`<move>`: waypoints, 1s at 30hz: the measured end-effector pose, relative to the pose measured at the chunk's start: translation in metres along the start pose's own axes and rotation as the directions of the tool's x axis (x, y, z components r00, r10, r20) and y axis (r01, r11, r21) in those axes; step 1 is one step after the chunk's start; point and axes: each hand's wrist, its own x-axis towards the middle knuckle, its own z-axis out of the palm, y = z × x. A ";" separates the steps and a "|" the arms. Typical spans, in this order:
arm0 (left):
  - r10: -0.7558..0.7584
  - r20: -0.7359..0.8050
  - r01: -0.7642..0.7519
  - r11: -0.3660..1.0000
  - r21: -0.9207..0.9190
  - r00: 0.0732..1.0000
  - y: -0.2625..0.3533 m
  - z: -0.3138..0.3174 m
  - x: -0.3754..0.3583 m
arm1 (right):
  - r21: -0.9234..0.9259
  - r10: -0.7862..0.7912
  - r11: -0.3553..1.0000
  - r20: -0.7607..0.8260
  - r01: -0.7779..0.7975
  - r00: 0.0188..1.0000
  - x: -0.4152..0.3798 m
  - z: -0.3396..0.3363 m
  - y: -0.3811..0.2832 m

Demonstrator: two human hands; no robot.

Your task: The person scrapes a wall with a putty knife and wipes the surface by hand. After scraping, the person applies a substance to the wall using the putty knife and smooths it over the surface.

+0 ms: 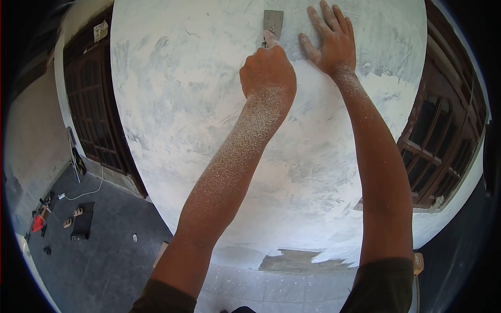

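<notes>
In the head view, my left hand (268, 72) is closed round a scraper (273, 22) that points up the patchy white wall (209, 125); my right hand (335, 49), spread wide and holding nothing, seems braced on it just beside; I take this as scraping or smoothing; the next stroke would likely call for a firm grip and even pressure

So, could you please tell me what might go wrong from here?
The flat grey metal scraper in the bare left hand could nick the spread right hand close beside it if it slips sideways. If tilted, its corner might gouge the patchy white-and-grey wall. The pale powder speckling the left forearm could shake loose and fall.
</notes>
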 end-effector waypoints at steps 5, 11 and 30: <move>0.066 -0.052 -0.067 0.998 -0.017 0.996 0.005 0.000 0.017 | -0.016 -0.010 1.000 0.002 0.010 1.000 -0.002 0.001 0.001; 0.037 -0.056 -0.035 0.999 0.027 0.998 -0.007 0.012 -0.003 | -0.016 0.009 1.000 0.018 -0.008 1.000 -0.001 0.000 -0.001; 0.088 -0.072 -0.089 0.996 -0.002 0.993 -0.005 0.010 0.011 | 0.012 0.017 1.000 0.008 -0.017 1.000 -0.001 0.001 0.000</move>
